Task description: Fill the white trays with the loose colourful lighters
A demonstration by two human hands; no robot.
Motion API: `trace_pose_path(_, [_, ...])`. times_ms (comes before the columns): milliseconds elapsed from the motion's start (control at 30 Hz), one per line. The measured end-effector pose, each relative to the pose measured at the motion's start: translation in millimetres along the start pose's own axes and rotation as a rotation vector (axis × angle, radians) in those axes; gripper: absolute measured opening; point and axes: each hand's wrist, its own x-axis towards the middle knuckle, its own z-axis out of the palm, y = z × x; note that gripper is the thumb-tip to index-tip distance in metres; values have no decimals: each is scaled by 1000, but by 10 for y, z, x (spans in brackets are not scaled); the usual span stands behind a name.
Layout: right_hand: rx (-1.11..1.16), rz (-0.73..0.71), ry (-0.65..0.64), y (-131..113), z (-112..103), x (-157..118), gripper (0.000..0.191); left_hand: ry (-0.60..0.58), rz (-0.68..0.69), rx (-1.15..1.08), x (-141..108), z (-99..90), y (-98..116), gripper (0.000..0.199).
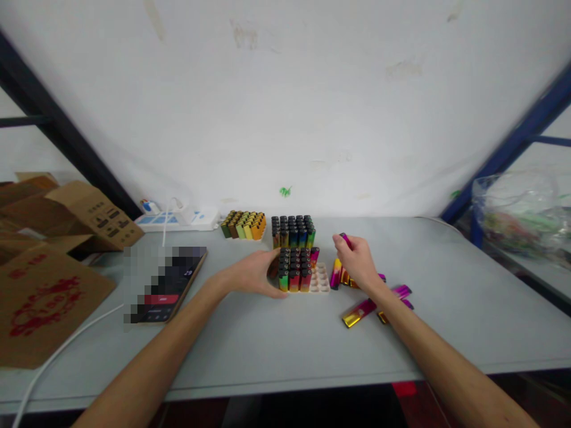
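My left hand [256,273] grips the left side of a white lighter tray [320,284], its thumb at the front corner and its fingers round the back. Rows of black-topped lighters [294,279] in green, red and pink stand upright in the tray. A purple lighter [314,257] stands at the back of the tray's right part, where several round sockets show bare. Just right of the tray, my right hand [357,261] is closed round a purple lighter [344,238], mostly hidden by the fingers. Loose purple-and-gold lighters [359,312] lie beneath and beside the right wrist.
Behind the tray stand a block of dark-topped lighters [293,229] and a tray of yellow-green lighters [244,226]. To the left are a phone [178,291], a power strip [205,220], a white cable [66,342] and cardboard boxes [53,297]. A plastic bag [521,205] sits far right.
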Motion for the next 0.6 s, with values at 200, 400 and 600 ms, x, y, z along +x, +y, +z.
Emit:
trace_pose_path(200, [19,34,-2,47,1,7,51,-5,-7,-32,1,11,-16,65])
trace_pose_path(400, [34,-37,-81,-27,-11,-25,51,-10,-1,9,-2,3,-18,62])
trace_pose_path(600, [-111,-343,-167,-210,-110,-50,42,-8,-1,18,2,-1,-18,66])
